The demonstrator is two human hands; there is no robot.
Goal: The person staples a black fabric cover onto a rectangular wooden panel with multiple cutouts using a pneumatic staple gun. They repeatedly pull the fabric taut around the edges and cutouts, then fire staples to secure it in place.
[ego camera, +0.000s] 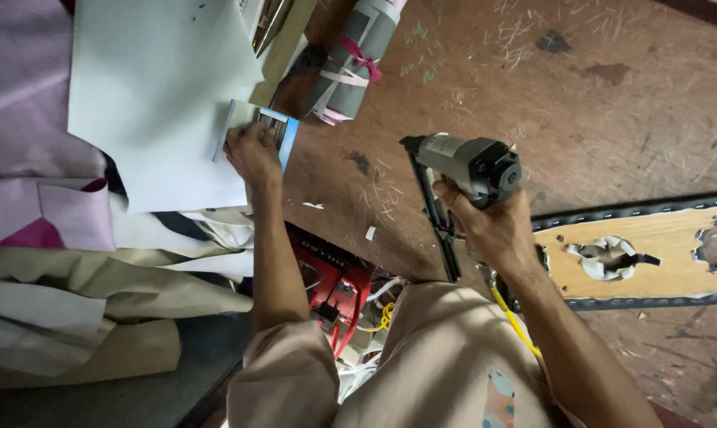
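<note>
So the person is sitting at a scratched-up brown wooden worktable point(533, 95), and everything is easiest to place off that pale grey-green fabric sheet point(152, 95) spread over its left side.

The left hand point(251, 152) sits at the sheet's lower right edge, fingers curled down and pressing on a small light-blue cardboard box point(283, 131) that lies right at the sheet's corner, half on the fabric and half on bare wood. You can't really tell whether the fingers are pinching the box or just holding it flat.

The right hand point(493, 226) is well to the right of the sheet, out over open tabletop, wrapped tight around the handle of a grey and black pneumatic staple gun point(461, 170). The gun's long black magazine points down toward the person's lap, and a yellow coiled air hose point(517, 321) trails off below the wrist.

Just above and to the right of the sheet's top corner there's a rolled bundle of grey fabric tied with pink ribbon point(354, 55). Further right of the sheet, past the gun hand, lies a light plywood panel with black studded edging and round cut-outs point(659, 250). Below the sheet, a red tool point(334, 281) sits under the table edge, and to the sheet's left there's a pile of purple, white and beige cloth point(49, 238).
</note>
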